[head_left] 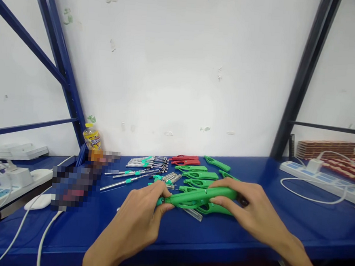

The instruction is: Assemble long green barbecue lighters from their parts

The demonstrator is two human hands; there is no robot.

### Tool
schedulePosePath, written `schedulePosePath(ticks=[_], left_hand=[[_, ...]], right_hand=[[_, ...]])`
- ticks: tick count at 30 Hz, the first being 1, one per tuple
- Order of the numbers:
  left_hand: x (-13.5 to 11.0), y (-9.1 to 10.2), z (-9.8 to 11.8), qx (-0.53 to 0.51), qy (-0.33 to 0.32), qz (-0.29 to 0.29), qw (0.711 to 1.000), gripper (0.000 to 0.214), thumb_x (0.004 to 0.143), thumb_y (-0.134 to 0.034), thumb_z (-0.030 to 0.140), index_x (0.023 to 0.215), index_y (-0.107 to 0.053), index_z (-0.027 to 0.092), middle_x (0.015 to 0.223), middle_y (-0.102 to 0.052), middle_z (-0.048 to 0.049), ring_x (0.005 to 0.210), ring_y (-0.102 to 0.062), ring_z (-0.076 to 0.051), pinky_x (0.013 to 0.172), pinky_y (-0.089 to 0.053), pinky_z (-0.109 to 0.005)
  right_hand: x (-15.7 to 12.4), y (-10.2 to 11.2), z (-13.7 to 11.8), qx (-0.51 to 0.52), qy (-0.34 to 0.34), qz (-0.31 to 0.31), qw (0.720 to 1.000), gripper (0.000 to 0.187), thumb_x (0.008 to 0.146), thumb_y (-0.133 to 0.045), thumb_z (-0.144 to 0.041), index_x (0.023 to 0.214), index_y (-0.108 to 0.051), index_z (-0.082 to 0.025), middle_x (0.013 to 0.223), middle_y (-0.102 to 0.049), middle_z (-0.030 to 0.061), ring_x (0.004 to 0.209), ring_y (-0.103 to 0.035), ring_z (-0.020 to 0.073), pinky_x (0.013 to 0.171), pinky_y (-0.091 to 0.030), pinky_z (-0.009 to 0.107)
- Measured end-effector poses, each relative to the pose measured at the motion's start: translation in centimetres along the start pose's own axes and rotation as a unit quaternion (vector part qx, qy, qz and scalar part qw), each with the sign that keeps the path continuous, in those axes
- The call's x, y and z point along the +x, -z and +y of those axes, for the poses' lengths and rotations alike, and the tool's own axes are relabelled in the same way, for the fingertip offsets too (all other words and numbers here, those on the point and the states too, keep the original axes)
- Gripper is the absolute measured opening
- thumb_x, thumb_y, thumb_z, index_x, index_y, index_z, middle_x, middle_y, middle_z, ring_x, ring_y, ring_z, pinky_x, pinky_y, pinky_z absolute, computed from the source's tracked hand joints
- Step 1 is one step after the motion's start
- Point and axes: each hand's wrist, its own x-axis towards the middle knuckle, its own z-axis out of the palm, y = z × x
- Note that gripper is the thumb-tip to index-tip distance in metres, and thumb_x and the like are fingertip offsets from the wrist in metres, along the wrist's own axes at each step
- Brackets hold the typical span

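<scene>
A green utility lighter body (202,196) is held level between my two hands, above the front of the blue table. My left hand (143,211) pinches its narrow end, where a small teal piece (160,201) shows between thumb and fingers. Around the wide end, my right hand (248,203) closes with thumb in front and fingers behind. Behind my hands lie several green lighter casings (200,175), with red casings (184,161) farther back. Metal lighter tubes with teal collars and wires (146,162) lie to the left. Clear plastic tubes (172,178) sit in the middle.
A yellow-capped drink bottle (93,141) stands at the back left, near a blurred patch. Power strips lie at left (9,190) and right (311,174), with white cables trailing over the blue table (212,236). Blue metal posts (58,55) rise at the back.
</scene>
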Motion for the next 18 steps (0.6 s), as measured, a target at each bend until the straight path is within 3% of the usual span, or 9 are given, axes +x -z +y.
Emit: schedulePosePath(ticks=[5, 11, 15, 18], left_hand=[[0.1, -0.2, -0.1, 0.007, -0.002, -0.021, 1.000, 0.008, 0.105, -0.048, 0.023, 0.101, -0.054, 0.026, 0.099, -0.069, -0.0008, 0.089, -0.063, -0.024, 0.076, -0.040, -0.034], [0.4, -0.8, 0.0, 0.010, -0.002, -0.015, 1.000, 0.018, 0.109, -0.042, 0.028, 0.108, -0.060, 0.027, 0.099, -0.072, -0.0020, 0.090, -0.067, -0.025, 0.077, -0.042, -0.034], [0.6, -1.1, -0.2, 0.042, 0.003, -0.022, 0.999, 0.027, 0.110, -0.035, 0.026, 0.102, -0.060, 0.025, 0.098, -0.072, -0.0034, 0.084, -0.067, -0.025, 0.072, -0.040, -0.034], [0.7, -1.3, -0.6, 0.070, 0.011, -0.036, 0.997, 0.029, 0.111, -0.034, 0.025, 0.096, -0.058, 0.024, 0.094, -0.070, -0.0035, 0.081, -0.066, -0.025, 0.071, -0.039, -0.034]], right_hand=[[0.0, 0.0, -0.3, 0.037, -0.013, 0.005, 0.999, 0.018, 0.097, -0.071, -0.046, 0.100, -0.078, -0.030, 0.097, -0.082, -0.0013, 0.086, -0.077, 0.0242, 0.081, -0.056, 0.034], [0.5, -0.9, -0.5, 0.173, -0.104, 0.059, 0.978, 0.032, 0.100, -0.063, -0.055, 0.092, -0.071, -0.025, 0.082, -0.073, -0.0001, 0.060, -0.067, 0.0172, 0.056, -0.054, 0.027], [0.5, -0.5, -0.3, 0.078, -0.123, -0.021, 0.989, 0.037, 0.098, -0.062, -0.062, 0.106, -0.074, -0.029, 0.098, -0.077, 0.0005, 0.068, -0.070, 0.0205, 0.062, -0.054, 0.031], [0.3, 0.0, -0.1, -0.016, -0.107, -0.079, 0.991, 0.035, 0.095, -0.066, -0.062, 0.114, -0.076, -0.034, 0.116, -0.079, 0.0003, 0.096, -0.074, 0.0285, 0.083, -0.057, 0.038]])
